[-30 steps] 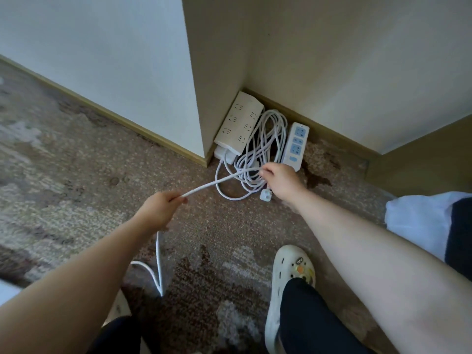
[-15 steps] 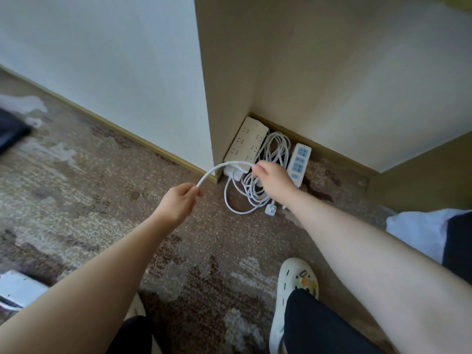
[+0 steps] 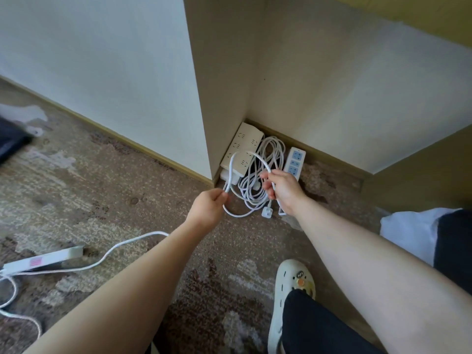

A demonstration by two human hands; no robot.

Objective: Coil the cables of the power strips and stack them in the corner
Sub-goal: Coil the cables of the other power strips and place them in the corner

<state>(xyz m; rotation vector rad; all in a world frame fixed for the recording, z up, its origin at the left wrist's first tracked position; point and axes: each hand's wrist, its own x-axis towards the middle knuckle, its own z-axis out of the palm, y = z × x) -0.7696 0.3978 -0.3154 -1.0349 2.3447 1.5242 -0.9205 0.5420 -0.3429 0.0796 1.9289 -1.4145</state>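
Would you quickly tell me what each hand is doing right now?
Left hand: pinches the white cable.
Right hand: grips the same cable.

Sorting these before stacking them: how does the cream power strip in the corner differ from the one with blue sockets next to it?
The cream power strip is wider, with sockets in two columns; the blue-socket power strip is narrow, with a single column. The cream one has plain cream socket faces; the other is white with blue ones. The cream one lies against the wall's corner; the blue-socket one lies on the far side of the coiled cable. Both lie flat on the carpet, sockets up.
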